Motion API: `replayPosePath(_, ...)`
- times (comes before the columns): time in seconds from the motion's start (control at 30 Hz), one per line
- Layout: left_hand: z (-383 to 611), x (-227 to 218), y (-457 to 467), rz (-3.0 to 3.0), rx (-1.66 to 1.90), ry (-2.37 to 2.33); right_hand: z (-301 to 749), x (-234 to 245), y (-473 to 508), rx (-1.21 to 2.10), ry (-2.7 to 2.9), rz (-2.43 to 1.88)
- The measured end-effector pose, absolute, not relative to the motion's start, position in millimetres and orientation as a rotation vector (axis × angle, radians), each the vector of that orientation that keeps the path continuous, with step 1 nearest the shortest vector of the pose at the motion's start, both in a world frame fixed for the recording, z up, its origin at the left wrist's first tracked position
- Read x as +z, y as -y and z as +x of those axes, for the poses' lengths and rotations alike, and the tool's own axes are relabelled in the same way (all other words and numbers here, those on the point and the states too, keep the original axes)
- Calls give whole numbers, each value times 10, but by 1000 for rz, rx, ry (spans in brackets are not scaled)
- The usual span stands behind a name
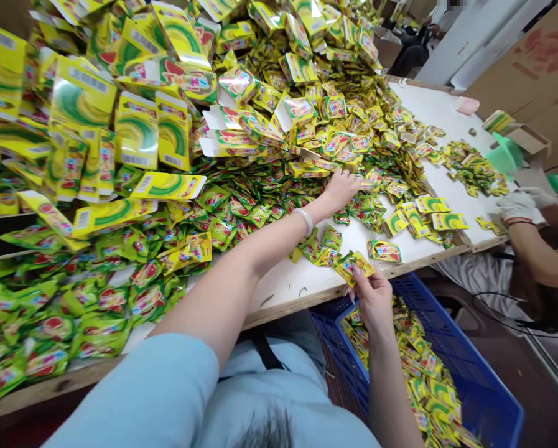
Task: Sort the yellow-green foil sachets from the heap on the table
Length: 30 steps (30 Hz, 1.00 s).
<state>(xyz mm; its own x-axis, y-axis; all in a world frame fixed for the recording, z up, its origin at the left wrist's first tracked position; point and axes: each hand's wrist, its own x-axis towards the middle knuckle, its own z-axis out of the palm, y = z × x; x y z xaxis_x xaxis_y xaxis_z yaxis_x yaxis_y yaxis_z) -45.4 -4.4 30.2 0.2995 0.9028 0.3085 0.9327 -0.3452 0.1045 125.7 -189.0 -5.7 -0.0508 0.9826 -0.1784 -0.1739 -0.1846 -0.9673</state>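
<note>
My right hand (374,295) is closed on a small yellow packet (354,267), pinched between thumb and fingers just over the table's front edge. My left hand (341,190) reaches forward into the heap, its fingers curled among the packets and flat boxes; what they grip is partly hidden. Under that forearm lie loose green packets (223,230) with watermelon pictures. A packet (384,251) with a white-lettered label rests on the white tabletop (281,283) beyond my right hand.
Printed yellow boxes (139,130) are heaped on the left, with a tall pile of packets (325,93) behind. Below the table edge stands a blue crate (481,373) holding many packets. At right, a co-worker's gloved hands (516,205) are near a green scoop-like container (505,154).
</note>
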Motion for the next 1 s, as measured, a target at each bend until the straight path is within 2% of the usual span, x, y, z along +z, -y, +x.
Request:
replayPosePath(0.17,-852,387,616,-2475,-613,1603,1452,28,1689,1651,826,-1051)
replayPosePath(0.37,-1477,297,1974,-2579,-1050,1238,1016,-27,1767,2112,757,-863)
replayPosePath(0.43,-1488,241,2336,-2472,-1400,1375,802,-24,1926,2170,807,-840)
replayPosePath(0.6,-1177,122,2738,-2106,-2721,1874,545,40,2298,2130,1091,-831)
replayPosePath(0.67,-1065,125,2755,-1987,-3043,2011,586,80,2349,2119,1185,-853)
replayPosePath(0.73,-1012,154,2751,-1723,-3235,2131,685,154,2327,2012,1227,-897)
replayPosePath(0.8,-1003,189,2755,-1579,-3318,2193,783,270,2254,1735,1295,-907)
replayPosePath(0.9,-997,231,2799,-1911,-3133,2332,802,474,2129,1262,1448,-770)
replayPosePath(1.0,-989,272,2861,-2217,-2836,2398,675,617,2045,1017,1713,-566)
